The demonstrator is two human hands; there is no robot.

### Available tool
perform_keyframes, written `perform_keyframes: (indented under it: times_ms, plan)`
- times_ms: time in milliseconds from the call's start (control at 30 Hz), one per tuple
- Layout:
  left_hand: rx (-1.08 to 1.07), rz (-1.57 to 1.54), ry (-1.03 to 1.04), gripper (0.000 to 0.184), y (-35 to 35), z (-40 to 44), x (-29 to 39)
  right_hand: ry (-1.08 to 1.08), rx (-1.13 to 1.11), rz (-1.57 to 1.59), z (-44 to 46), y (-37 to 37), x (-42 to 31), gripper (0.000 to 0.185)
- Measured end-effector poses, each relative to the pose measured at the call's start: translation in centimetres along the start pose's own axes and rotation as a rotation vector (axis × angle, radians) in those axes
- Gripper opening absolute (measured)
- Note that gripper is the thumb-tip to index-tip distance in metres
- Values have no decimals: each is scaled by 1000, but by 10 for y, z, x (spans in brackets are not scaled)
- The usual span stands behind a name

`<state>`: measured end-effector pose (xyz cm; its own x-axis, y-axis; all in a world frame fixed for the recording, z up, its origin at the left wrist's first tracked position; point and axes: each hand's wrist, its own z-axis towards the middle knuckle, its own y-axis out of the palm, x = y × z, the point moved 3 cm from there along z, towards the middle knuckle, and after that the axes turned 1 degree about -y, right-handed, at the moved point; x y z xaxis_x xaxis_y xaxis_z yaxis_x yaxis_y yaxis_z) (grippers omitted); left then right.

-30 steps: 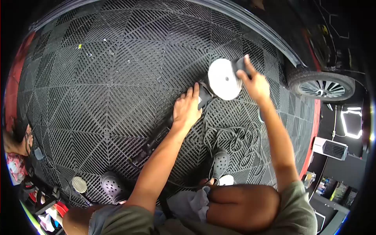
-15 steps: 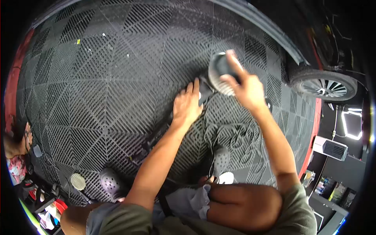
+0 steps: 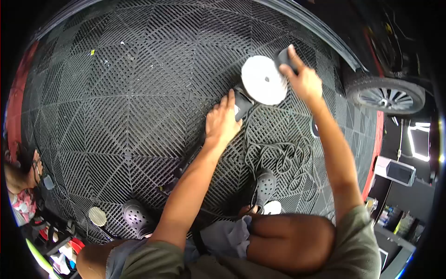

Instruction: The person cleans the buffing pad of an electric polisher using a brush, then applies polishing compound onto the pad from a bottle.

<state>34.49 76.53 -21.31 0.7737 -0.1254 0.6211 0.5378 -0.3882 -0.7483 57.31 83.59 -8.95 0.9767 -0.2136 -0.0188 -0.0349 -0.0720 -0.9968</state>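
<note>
A polisher [image 3: 242,105] with a dark body lies on the floor, its round white polishing pad [image 3: 261,74] facing up. My left hand [image 3: 224,120] presses down on the polisher's head with its fingers curved over it. My right hand [image 3: 303,80] is closed around a dark hand-held block [image 3: 284,60], possibly a brush; its underside is hidden. The block is just beyond the pad's upper right edge. My left forearm hides part of the polisher's handle.
Tangled black cable [image 3: 283,156] covers floor by my right shoe [image 3: 265,183]. A car wheel [image 3: 385,96] stands at right. Another round pad [image 3: 97,216] lies near my left shoe [image 3: 135,216]. Another person's hand [image 3: 36,163] shows at far left.
My right hand has moved the dark block from over the pad to beyond its upper right edge, so the pad's face now shows. My left hand stays on the polisher.
</note>
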Motion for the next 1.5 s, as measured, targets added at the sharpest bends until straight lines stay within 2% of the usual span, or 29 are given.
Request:
perform_keyframes:
  times_ms: [33,100,133,167,233,267,300,367,400,500,567,600,667,700,767,833,900,933,1000,1033,1100,1133,1233,1300,1400,1500]
  plan:
    - [-18,-27,-5,97,-2,1,0,125,-81,-79,8,-15,4,75]
    - [-7,-1,-5,98,0,2,0,-121,128,160,-6,-7,1,76]
    - [12,-20,2,98,-1,5,-1,-231,54,275,-30,-8,-27,77]
    - [9,-34,15,98,1,1,-2,-330,-41,11,-56,-5,-51,77]
    - [-3,-20,26,98,4,-1,-4,-523,170,25,-53,16,-54,74]
    - [5,-12,38,97,4,2,-3,-262,-62,-73,-33,11,-44,73]
    - [14,-11,35,97,-1,6,-4,-227,25,-65,-11,4,-38,72]
    - [-11,-105,-31,97,-6,2,-5,-45,1,-242,18,-17,-17,73]
    - [16,-104,-14,96,-5,2,-6,-15,37,-162,16,-23,-12,73]
    - [-7,-48,-29,97,-6,2,-5,-229,49,228,-39,-22,-30,76]
    - [27,-43,-10,99,2,2,-9,-359,-68,292,-76,-12,-43,78]
    - [54,-7,8,99,6,0,-6,-214,-220,302,-79,-15,-61,76]
    - [51,36,23,99,5,-3,3,-314,-1,325,-48,6,-67,71]
    - [38,19,7,98,3,-3,5,-162,-68,250,-26,4,-84,72]
    - [20,-18,0,97,-1,-2,3,-7,-2,52,26,14,-77,73]
    - [15,23,6,95,0,-3,4,10,92,209,64,34,-40,74]
    - [79,87,54,100,7,-3,0,-40,125,359,36,5,-40,75]
    - [75,65,56,99,6,-2,-1,14,-42,540,11,-21,-47,77]
    - [58,50,29,99,4,0,-4,-152,-149,602,-35,-43,-43,80]
    - [39,50,37,98,3,0,-3,-371,-68,487,-54,-46,-38,80]
    - [13,35,41,96,5,0,-1,-365,-187,350,-88,-33,-47,80]
    - [49,75,56,97,8,-2,1,-272,-216,313,-91,-18,-53,76]
    - [29,96,66,98,6,-3,3,-228,62,321,-37,10,-70,70]
    - [1,2,6,98,2,-4,0,-147,112,282,29,36,-57,70]
    - [36,81,31,97,10,-11,8,-68,-36,147,73,25,-55,69]
    - [88,131,92,97,18,-10,3,-151,69,254,30,-17,-59,66]
